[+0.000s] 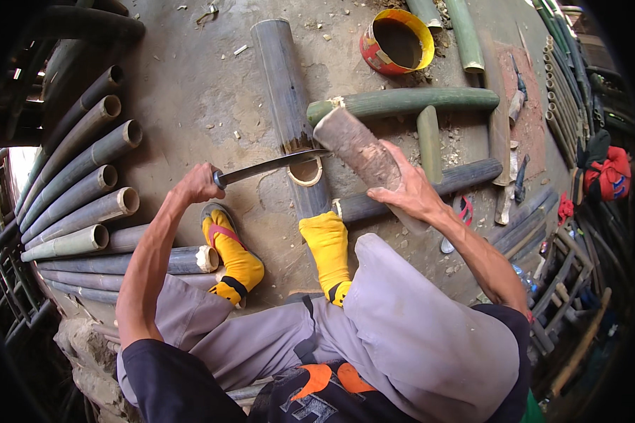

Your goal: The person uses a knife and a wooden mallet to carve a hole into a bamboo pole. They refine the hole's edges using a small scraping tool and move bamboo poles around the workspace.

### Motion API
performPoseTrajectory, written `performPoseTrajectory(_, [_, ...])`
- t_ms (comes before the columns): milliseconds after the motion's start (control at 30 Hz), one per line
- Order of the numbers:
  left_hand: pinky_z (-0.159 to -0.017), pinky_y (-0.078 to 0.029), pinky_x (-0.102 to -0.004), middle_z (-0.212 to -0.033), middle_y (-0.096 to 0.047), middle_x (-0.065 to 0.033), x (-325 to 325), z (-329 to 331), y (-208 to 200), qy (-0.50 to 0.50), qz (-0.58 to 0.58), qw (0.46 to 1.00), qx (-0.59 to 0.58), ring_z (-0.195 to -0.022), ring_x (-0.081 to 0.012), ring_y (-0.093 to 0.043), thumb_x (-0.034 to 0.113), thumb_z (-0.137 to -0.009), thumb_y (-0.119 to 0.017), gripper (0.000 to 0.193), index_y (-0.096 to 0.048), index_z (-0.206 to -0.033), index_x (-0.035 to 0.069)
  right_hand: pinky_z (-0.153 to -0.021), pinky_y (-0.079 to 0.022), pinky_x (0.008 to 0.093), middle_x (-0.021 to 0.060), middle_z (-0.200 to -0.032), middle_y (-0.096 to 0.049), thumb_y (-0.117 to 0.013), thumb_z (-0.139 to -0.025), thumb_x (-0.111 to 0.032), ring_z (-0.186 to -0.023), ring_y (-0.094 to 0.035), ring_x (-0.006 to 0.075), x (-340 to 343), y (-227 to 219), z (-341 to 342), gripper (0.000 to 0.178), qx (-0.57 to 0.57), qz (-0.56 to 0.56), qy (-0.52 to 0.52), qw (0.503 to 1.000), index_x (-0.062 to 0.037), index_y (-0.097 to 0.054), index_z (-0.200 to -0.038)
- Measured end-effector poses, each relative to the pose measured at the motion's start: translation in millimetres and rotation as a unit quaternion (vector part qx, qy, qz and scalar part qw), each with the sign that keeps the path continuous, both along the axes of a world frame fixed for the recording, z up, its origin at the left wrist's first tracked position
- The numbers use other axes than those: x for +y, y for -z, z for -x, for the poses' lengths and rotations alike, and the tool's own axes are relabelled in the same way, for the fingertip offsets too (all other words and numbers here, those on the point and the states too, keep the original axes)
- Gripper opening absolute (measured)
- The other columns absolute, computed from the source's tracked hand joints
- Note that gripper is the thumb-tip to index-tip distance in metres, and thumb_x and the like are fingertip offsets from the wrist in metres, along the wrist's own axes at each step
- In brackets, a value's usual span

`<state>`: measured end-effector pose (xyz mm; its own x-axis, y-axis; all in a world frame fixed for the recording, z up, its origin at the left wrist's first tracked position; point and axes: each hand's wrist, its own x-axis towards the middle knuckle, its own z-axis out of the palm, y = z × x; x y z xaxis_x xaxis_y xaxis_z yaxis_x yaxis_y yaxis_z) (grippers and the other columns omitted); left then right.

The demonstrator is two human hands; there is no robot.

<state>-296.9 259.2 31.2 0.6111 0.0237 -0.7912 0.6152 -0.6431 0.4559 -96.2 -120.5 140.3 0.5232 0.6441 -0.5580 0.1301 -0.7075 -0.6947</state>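
My left hand (pixel 199 185) is closed round the handle of a long knife (pixel 261 167). Its blade reaches rightward over a thick grey bamboo pole (pixel 281 77), at the edge of a rounded opening cut into the pole's upper side. In my right hand (pixel 409 189) is a rough wooden block (pixel 363 148), held slantwise with its far end close to the knife's tip; whether they touch I cannot tell. The pole lies on the ground, pointing away from me, and my foot in a yellow sock (pixel 326 240) presses on its near part.
Several bamboo poles (pixel 85 144) lie fanned out at left. A green bamboo length (pixel 409 102) and a dark one (pixel 430 187) lie right of the worked pole. Farther off stands a yellow and red bucket (pixel 420 39) of dark liquid. Tools (pixel 518 106) rest at right.
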Motion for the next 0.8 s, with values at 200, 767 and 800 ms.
performPoseTrajectory(200, [-0.051, -0.048, -0.0386, -0.057, -0.059, -0.0093, -3.5, 10.6, 12.4, 0.034, -0.075, 0.990, -0.113, -0.051, -0.0251, -0.060, 0.015, -0.063, -0.068, 0.018, -0.057, -0.071, 0.003, -0.099, -0.044, 0.0424, 0.0261, -0.124, -0.058, -0.078, -0.075, -0.031, -0.115, -0.058, 0.0363, -20.7, 31.9, 24.8, 0.093, 0.046, 0.040, 0.009, 0.998, -0.0075, -0.023, -0.146])
performPoseTrajectory(767, [-0.069, -0.045, -0.0414, -0.083, -0.061, -0.0111, -45.0, 46.7, 12.9, 0.091, -0.233, 0.940, -0.234, -0.080, -0.0307, -0.060, 0.005, -0.066, -0.063, 0.027, -0.055, -0.092, 0.007, -0.077, -0.054, 0.0504, 0.0277, -0.103, -0.059, -0.080, -0.069, -0.029, -0.090, -0.062, 0.0449, -35.9, 51.2, 38.7, 0.096, -0.200, 0.000, -0.196, 0.960, -0.0190, -0.027, -0.148])
performPoseTrajectory(800, [-0.066, -0.045, -0.0400, -0.079, -0.061, -0.0109, -39.6, 42.5, 10.9, 0.058, -0.145, 0.967, -0.202, -0.075, -0.0291, -0.060, 0.006, -0.065, -0.064, 0.025, -0.056, -0.089, 0.006, -0.084, -0.052, 0.0498, 0.0301, -0.114, -0.058, -0.081, -0.070, -0.029, -0.101, -0.060, 0.0467, -41.8, 51.6, 50.8, 0.096, -0.151, -0.038, -0.095, 0.983, -0.0147, -0.026, -0.148])
